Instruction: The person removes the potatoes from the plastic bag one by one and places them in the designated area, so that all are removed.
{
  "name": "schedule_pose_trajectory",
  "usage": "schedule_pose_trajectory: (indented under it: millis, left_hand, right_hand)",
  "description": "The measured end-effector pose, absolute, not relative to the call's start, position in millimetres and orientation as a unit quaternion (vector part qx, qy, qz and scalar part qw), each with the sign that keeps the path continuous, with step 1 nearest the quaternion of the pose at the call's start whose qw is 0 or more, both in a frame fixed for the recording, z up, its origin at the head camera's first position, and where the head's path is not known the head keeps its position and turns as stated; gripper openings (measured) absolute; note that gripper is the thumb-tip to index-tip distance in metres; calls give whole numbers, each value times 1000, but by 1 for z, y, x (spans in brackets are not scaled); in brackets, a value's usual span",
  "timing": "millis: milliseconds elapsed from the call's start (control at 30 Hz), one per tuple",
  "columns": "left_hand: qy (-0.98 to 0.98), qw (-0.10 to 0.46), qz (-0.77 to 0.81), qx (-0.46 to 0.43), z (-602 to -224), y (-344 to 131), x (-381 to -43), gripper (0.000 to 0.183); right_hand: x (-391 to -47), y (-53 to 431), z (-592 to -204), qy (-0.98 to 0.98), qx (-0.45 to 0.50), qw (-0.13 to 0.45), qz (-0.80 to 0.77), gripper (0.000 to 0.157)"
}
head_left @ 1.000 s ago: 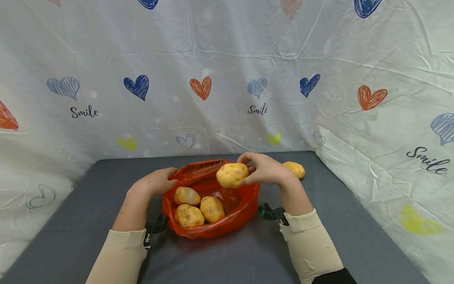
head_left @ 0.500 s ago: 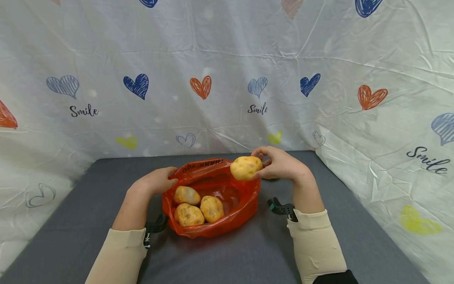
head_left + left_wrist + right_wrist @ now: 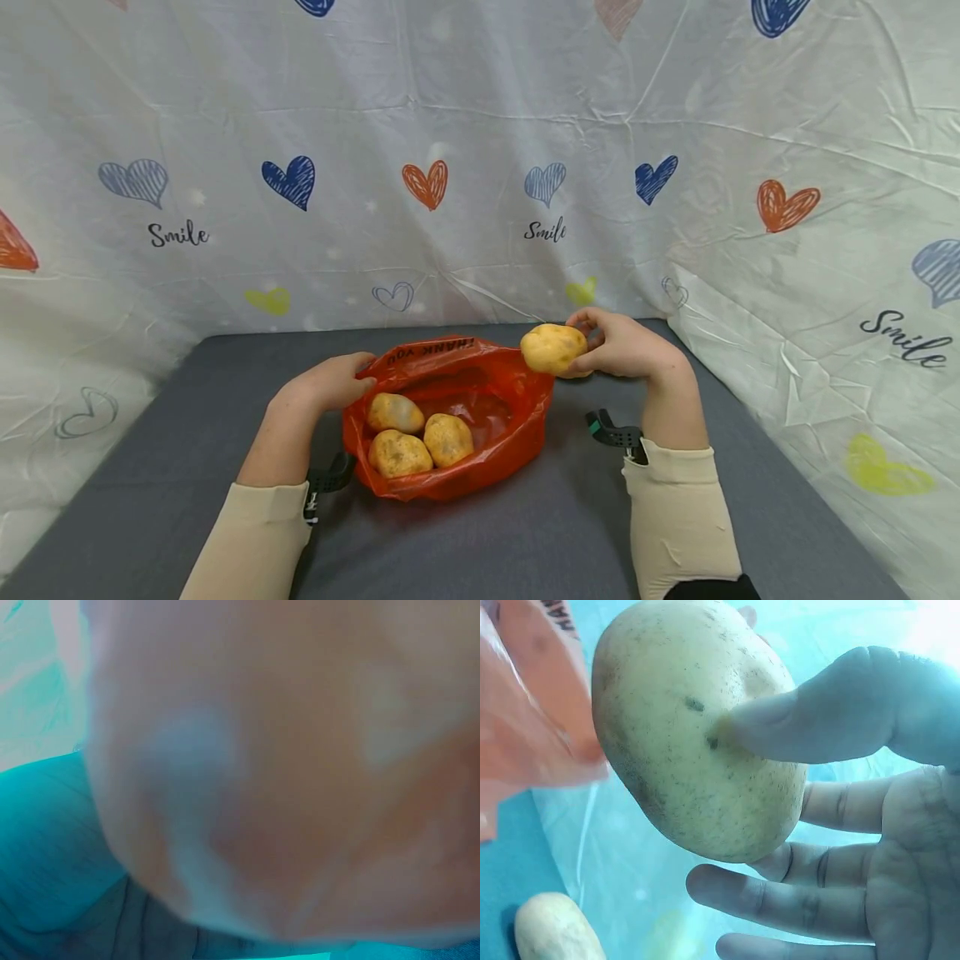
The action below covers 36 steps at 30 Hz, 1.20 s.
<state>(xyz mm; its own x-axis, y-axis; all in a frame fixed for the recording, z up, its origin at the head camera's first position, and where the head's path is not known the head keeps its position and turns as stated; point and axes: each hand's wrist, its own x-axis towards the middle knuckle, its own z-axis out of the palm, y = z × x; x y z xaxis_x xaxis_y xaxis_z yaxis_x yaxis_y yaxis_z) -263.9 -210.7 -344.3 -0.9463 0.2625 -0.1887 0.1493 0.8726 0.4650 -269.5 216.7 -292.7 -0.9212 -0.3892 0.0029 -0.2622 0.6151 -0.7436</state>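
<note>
My right hand (image 3: pixel 626 346) pinches a yellow potato (image 3: pixel 553 348) between thumb and fingers, at the right rim of a red plastic bag (image 3: pixel 457 487). In the right wrist view the thumb presses on the face of that potato (image 3: pixel 697 735), and the lower fingers stand away from it. My left hand (image 3: pixel 330 383) holds the left rim of the bag, which stands with its mouth wide. Inside, to the left, lie three potatoes (image 3: pixel 448 441). The left wrist view is mostly filled by the blurred bag (image 3: pixel 300 795).
Another potato (image 3: pixel 555 930) lies on the table to the right of the bag, mostly hidden behind the held one in the head view. A dark grey cloth (image 3: pixel 480 550) covers the table. A white sheet with printed hearts (image 3: pixel 480 125) hangs behind and along the sides.
The right hand has carried its potato rightward, from above the bag's mouth to the right rim. It now mostly covers the potato on the table. My left hand has stayed in place.
</note>
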Motion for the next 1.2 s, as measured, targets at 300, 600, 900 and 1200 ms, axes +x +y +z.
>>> schedule_pose_trajectory:
  millis: [300, 600, 900, 1200]
  left_hand:
    - [962, 125, 220, 106, -345, -210, -265, 60]
    - [960, 124, 227, 107, -348, -211, -266, 60]
    - [959, 123, 233, 106, -349, -211, -267, 60]
    - [959, 120, 231, 109, -348, -210, -266, 59]
  right_hand:
    - [-275, 238, -299, 927, -145, 67, -339, 54]
    - [-291, 239, -321, 951, -55, 140, -271, 65]
    - [-304, 242, -342, 935, -38, 191, -297, 43]
    - [-311, 242, -351, 946, -25, 204, -249, 31]
